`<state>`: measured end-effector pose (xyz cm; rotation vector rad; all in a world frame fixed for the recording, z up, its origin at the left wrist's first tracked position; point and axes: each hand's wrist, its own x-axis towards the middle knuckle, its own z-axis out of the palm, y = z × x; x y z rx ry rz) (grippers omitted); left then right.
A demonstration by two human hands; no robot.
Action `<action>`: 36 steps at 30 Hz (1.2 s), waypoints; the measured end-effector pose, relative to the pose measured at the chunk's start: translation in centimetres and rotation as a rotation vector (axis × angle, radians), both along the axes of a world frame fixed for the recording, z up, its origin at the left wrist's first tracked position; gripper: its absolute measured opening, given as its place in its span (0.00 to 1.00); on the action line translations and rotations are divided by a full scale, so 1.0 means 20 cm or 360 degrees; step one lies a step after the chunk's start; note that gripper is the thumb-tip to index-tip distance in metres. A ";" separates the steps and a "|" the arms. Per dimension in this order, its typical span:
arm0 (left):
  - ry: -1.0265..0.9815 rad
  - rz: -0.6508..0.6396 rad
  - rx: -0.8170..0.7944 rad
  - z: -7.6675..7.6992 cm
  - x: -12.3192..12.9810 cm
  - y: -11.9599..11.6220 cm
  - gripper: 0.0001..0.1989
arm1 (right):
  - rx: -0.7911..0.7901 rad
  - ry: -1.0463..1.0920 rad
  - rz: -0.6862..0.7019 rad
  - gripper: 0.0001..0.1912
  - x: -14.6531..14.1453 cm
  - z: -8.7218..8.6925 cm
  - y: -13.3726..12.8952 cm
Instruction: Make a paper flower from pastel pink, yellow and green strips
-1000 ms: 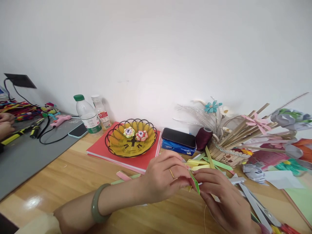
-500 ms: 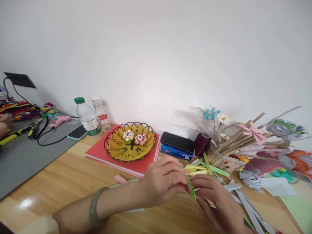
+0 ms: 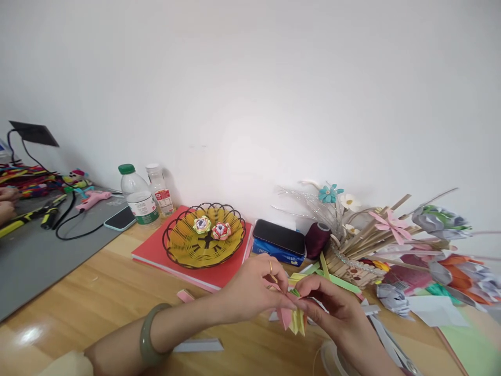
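Observation:
Between my two hands is a piece of folded paper (image 3: 296, 319) in pink, yellow and green, its pleated points hanging below my fingers. My left hand (image 3: 260, 290), with a ring and a bangle on that arm, pinches it from the left. From the right, my right hand (image 3: 332, 308) pinches its upper part with thumb and fingertips. Under and beyond the hands lie yellow and green paper strips (image 3: 348, 280). Below my right hand, a spool (image 3: 329, 357) is partly hidden, with a thin line by it.
A yellow basket (image 3: 183, 256) holding two paper flowers stands on a red pad (image 3: 146, 251). Bottles (image 3: 139, 198), a phone on a blue tissue pack (image 3: 274, 250), maroon thread (image 3: 317, 240) and flower crafts (image 3: 391, 227) line the wall. Scissors (image 3: 407, 363) lie right; another person's hands (image 3: 8, 201) are far left.
Both hands have turned the folded paper, so its pleats now hang downward with pink and yellow showing. A spool and a white strip have come into clearer view below.

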<state>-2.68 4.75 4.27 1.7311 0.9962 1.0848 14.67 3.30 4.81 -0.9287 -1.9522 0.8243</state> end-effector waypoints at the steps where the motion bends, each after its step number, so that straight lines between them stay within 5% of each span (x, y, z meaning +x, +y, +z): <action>1: -0.0040 0.0004 -0.0087 0.00 0.01 0.00 0.11 | -0.0062 0.0050 -0.0002 0.05 0.00 0.00 0.01; 11: -0.0175 -0.0075 -0.0470 0.12 0.07 0.06 0.09 | -0.0039 0.0109 -0.0165 0.05 0.06 0.03 0.06; 16: -0.0193 -0.0207 -0.0622 0.17 0.10 0.10 0.13 | -0.0404 0.0227 -0.0199 0.09 0.09 0.06 0.08; 23: -0.0379 -0.0387 -0.0988 0.16 0.13 0.15 0.13 | -0.0870 0.0466 -0.0239 0.13 0.12 0.08 0.10; 36: -0.0362 -0.0273 -0.1015 0.15 0.13 0.16 0.09 | -0.1023 0.0374 -0.0138 0.13 0.12 0.09 0.11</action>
